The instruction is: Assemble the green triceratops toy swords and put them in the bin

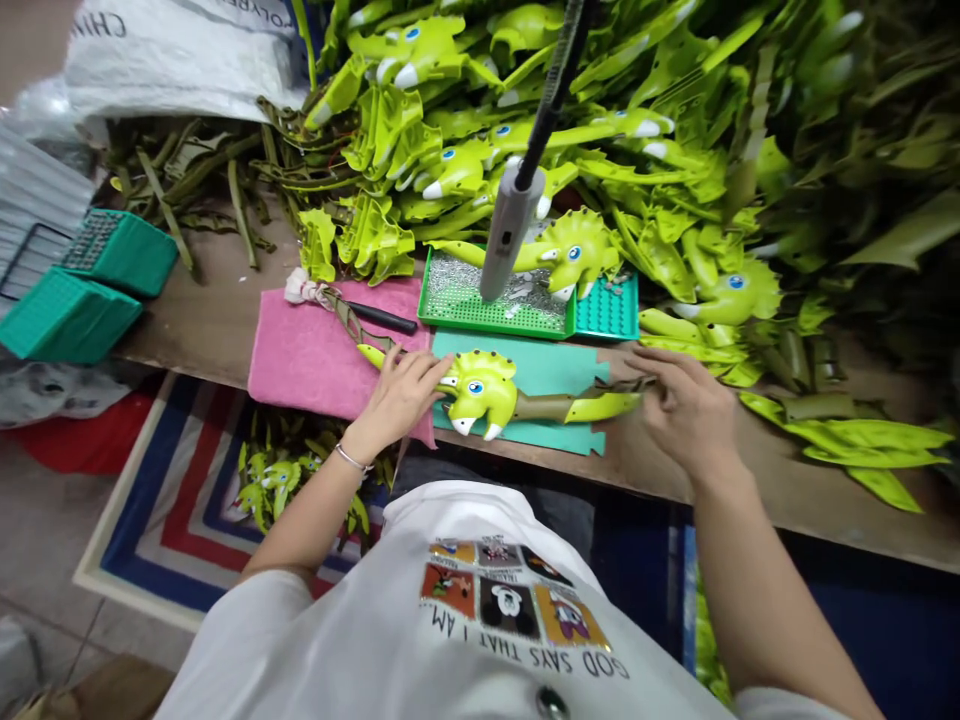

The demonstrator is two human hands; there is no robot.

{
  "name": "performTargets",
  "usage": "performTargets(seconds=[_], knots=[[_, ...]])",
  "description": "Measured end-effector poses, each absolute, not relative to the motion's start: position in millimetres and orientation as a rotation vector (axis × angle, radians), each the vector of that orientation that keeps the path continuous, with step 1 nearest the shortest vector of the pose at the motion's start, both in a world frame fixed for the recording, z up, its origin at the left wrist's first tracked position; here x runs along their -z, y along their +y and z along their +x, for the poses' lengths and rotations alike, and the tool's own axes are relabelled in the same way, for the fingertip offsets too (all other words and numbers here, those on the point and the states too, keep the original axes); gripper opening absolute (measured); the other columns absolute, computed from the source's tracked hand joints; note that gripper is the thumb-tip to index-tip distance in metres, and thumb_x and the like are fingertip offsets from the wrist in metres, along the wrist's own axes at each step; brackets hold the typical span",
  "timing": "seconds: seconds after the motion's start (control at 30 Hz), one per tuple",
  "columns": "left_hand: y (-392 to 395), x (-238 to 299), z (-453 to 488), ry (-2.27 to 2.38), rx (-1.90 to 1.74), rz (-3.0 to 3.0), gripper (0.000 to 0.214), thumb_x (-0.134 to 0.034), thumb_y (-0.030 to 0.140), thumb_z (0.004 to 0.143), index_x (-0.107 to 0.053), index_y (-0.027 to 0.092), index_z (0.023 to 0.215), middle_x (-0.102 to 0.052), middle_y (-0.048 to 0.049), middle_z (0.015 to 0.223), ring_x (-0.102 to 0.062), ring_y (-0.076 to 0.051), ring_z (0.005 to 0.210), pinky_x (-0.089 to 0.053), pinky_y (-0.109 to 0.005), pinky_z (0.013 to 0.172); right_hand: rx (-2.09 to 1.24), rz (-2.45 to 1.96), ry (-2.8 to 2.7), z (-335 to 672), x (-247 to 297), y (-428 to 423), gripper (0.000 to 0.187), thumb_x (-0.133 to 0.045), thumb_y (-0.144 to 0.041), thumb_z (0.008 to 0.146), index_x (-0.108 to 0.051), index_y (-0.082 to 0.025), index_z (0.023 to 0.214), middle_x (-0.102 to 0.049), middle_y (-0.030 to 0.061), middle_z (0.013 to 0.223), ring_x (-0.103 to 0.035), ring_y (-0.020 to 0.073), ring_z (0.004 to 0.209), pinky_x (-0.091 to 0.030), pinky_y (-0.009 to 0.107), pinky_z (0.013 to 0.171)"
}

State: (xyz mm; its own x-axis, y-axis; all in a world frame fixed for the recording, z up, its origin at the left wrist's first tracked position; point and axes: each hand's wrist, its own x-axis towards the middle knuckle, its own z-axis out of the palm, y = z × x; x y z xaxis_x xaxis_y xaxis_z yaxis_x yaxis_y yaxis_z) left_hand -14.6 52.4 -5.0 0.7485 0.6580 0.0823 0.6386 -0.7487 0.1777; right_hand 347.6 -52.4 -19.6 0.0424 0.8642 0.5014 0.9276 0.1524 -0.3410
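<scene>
A lime-green plastic triceratops toy (480,390) with blue eye and white horn tips lies on a teal mat (547,360). Its olive middle piece (544,407) runs right to a lime end piece (604,407). My left hand (397,395) is closed over the toy's left part, fingers pressed near the head. Just past the toy's right end, my right hand (686,410) is pinched on a thin olive strip (626,384); its fingertips partly hide it. A grey electric screwdriver (510,230) hangs above the green screw tray (495,318), point down.
Another triceratops head (577,250) rests over the tray. Lime parts (457,165) are heaped behind, olive strips (217,190) at back left. A pink cloth (322,360) bears a black-handled tool (382,317). Green bins (75,310) stand at left; a striped container (180,480) is below the table.
</scene>
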Motion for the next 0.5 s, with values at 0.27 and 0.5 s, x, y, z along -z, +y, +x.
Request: performTargets(seconds=[0.27,0.5], knots=[[54,8,-16,1.032,-0.353,2.694,0.05,-0.054,0.014,0.092,-0.053,0.014,0.142,-0.065,-0.0162,0.127,-0.056,-0.029,0.128,-0.034,-0.059,0.118,-0.17,-1.722,-1.954,293,39,65,0.029,-0.049,-0.009,0.083,-0.075,-0.018,0.094,-0.078,0.0114,0.097,-0.073,0.027,0.089,-0.059,0.041,0.081],[43,-12,-13,1.094,-0.862,2.038,0.038,-0.054,0.024,0.094,-0.061,0.016,0.131,-0.065,-0.0137,0.127,-0.06,-0.022,0.124,-0.048,-0.043,0.109,-0.069,-1.915,-2.008,302,62,108,0.024,-0.049,-0.011,0.078,-0.072,-0.017,0.075,-0.074,0.0136,0.082,-0.066,0.0272,0.078,-0.049,0.039,0.068]])
